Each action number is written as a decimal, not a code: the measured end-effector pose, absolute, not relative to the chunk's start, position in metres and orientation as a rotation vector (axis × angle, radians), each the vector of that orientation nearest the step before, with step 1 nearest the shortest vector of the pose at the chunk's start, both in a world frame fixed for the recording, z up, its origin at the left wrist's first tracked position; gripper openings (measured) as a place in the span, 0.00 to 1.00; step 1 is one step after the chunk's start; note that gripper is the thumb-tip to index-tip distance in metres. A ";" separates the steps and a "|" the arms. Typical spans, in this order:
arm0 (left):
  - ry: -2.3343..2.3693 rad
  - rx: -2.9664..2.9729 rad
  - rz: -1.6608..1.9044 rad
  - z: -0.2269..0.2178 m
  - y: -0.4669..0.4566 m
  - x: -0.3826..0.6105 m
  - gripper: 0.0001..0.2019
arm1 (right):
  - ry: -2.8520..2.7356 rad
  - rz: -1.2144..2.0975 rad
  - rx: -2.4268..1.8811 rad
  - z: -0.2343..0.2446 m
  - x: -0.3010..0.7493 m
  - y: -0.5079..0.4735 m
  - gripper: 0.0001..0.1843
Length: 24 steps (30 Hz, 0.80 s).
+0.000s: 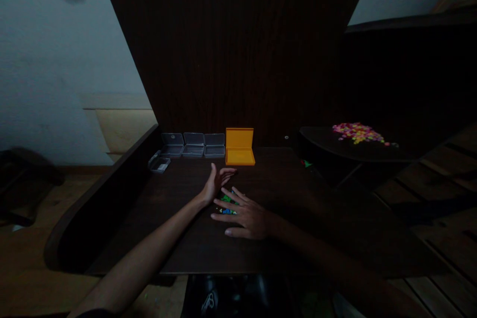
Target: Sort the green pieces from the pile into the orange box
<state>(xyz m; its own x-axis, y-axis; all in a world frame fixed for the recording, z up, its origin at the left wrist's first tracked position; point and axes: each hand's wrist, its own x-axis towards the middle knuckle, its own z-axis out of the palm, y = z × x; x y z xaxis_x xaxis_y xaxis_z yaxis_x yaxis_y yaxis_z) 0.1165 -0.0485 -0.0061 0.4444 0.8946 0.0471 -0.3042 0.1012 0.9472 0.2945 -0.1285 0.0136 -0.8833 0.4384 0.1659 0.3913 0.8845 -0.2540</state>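
Small green, blue and yellow pieces [228, 199] lie in a loose patch on the dark wooden desk [179, 243]; their kind is too small to tell. Over them spreads my right hand [248, 216], palm down, fingers apart, covering part of the patch. On the far left side of the pieces, my left hand [216, 184] rests on its edge with the thumb up and fingers stretched out. Neither hand grips anything. Beyond the hands stands a yellow box [240, 156] with its lid raised.
Several clear plastic boxes [194, 150] with raised lids line the back left, one small clear box [159, 164] nearer. Pink and yellow pieces [357, 132] are heaped on a side shelf [320, 139] at right. A raised side panel [104, 198] borders the desk's left.
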 end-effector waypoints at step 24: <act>1.165 2.339 0.930 -0.008 -0.025 0.094 0.26 | -1.463 0.379 -1.165 -0.026 0.347 -0.045 0.21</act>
<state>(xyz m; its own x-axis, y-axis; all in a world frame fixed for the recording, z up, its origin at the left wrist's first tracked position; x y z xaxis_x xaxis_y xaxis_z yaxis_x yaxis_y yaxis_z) 0.0936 -0.0251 -0.0078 0.4418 0.8053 0.3954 0.5640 -0.5921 0.5756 0.3469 -0.0450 -0.0260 0.1652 0.8102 0.5623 0.4358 0.4515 -0.7786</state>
